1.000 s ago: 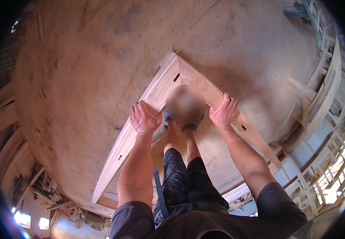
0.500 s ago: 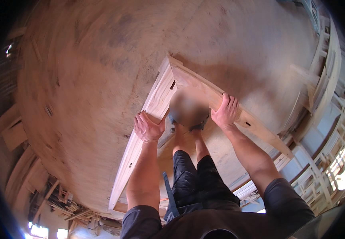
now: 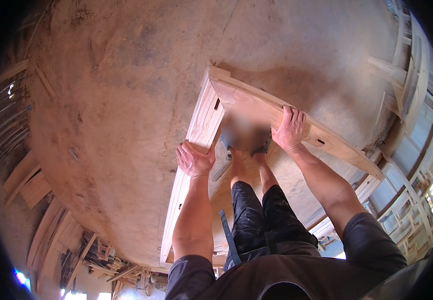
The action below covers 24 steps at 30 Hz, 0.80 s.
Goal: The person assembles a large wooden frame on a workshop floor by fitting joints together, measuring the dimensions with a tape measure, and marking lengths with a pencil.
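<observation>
Pale wood forms the frame (image 3: 205, 120); my left hand (image 3: 195, 159) grasps one side, my right hand (image 3: 290, 128) the adjoining one, with brown floor (image 3: 151, 65) beyond their corner.

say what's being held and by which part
An angled wooden frame: the left hand grips its left beam, the right hand its right beam, both partway along.

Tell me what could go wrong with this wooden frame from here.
If the left hand or right hand slips, the frame might drop toward the feet that show between its boards. The corner joint could also be strained, since each hand grips a different board.
</observation>
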Each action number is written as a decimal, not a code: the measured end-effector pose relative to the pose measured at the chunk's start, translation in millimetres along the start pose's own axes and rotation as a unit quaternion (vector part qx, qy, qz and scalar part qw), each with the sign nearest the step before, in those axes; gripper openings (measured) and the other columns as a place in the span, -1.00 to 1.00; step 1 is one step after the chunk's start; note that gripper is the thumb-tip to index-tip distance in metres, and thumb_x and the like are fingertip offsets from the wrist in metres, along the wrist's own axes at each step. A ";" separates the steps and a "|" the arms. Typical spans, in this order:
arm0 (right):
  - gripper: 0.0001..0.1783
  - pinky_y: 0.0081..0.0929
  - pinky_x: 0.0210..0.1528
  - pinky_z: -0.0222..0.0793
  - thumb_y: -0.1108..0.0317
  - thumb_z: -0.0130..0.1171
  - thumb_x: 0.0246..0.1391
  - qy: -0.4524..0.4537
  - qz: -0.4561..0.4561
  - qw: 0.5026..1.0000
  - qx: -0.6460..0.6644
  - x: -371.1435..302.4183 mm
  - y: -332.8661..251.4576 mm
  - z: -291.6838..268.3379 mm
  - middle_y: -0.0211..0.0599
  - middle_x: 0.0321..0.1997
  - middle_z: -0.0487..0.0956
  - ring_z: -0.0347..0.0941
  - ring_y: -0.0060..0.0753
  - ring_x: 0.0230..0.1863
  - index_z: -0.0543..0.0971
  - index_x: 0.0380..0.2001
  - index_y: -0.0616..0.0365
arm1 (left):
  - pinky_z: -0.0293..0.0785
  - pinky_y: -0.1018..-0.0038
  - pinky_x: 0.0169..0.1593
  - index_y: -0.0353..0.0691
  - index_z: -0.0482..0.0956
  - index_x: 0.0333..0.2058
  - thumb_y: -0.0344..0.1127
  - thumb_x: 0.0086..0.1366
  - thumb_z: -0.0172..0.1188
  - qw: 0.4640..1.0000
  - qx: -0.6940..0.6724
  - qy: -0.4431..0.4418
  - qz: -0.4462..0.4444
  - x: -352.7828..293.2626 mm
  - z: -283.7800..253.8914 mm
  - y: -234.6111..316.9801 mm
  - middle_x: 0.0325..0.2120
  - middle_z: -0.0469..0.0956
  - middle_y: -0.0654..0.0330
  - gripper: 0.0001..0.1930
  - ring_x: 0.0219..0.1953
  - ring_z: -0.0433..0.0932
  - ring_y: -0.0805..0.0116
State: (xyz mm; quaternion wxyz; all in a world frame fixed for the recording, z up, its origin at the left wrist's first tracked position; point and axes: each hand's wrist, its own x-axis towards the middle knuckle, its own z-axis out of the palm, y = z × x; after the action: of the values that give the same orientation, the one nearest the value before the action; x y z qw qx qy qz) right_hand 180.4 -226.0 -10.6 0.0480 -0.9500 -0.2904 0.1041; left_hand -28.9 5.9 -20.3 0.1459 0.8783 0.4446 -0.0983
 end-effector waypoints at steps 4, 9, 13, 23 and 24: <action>0.07 0.04 0.17 0.22 0.29 0.62 -0.46 -0.006 0.000 1.000 -0.015 -0.3 1.5 3.6 -0.01 0.00 0.42 0.35 0.08 0.06 0.26 0.19 0.16 | 0.48 0.01 -0.02 -0.36 0.44 -0.04 0.24 -0.10 0.51 1.000 -0.007 -0.001 0.002 0.3 1.5 -2.3 -0.16 0.49 -0.09 -0.14 -0.03 0.50 -0.15; 0.04 0.06 0.17 0.23 0.32 0.59 -0.44 -0.011 0.004 1.000 -0.004 -1.1 1.2 2.8 0.01 -0.01 0.42 0.36 0.11 0.06 0.27 0.19 0.16 | 0.48 0.01 0.00 -0.38 0.44 -0.02 0.26 -0.09 0.50 1.000 0.007 -0.019 -0.004 1.5 -2.0 -0.1 -0.15 0.49 -0.10 -0.12 -0.02 0.50 -0.16; -0.07 0.12 0.16 0.22 0.33 0.52 -0.34 -0.001 -0.003 1.000 0.004 0.7 -1.1 -0.2 0.01 -0.03 0.43 0.37 0.14 0.04 0.29 0.16 0.18 | 0.47 0.00 0.02 -0.38 0.43 0.01 0.27 -0.08 0.50 1.000 0.002 -0.027 -0.011 0.5 -4.0 -0.4 -0.12 0.48 -0.10 -0.10 0.01 0.50 -0.16; -0.07 0.11 0.14 0.22 0.32 0.51 -0.32 0.000 -0.006 1.000 0.004 -0.9 1.8 1.3 0.02 -0.03 0.43 0.36 0.15 0.04 0.28 0.18 0.19 | 0.47 0.01 0.02 -0.35 0.43 -0.01 0.26 -0.08 0.49 1.000 -0.002 -0.016 -0.009 -1.6 -1.0 -0.6 -0.13 0.48 -0.06 -0.13 0.01 0.50 -0.16; -0.07 0.11 0.14 0.22 0.32 0.51 -0.32 -0.002 -0.007 1.000 0.006 -0.8 1.5 1.3 0.02 -0.02 0.43 0.36 0.15 0.04 0.28 0.18 0.19 | 0.47 0.01 0.02 -0.34 0.43 -0.01 0.25 -0.08 0.49 1.000 -0.001 -0.009 -0.004 -2.1 2.2 -3.7 -0.14 0.48 -0.06 -0.13 0.01 0.50 -0.15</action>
State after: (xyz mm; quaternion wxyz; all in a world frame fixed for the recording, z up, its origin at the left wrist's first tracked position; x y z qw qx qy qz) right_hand 180.3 -227.6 -12.0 0.0536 -0.9473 -0.2970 0.1071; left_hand -33.2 5.7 -22.3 0.1501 0.8755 0.4467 -0.1064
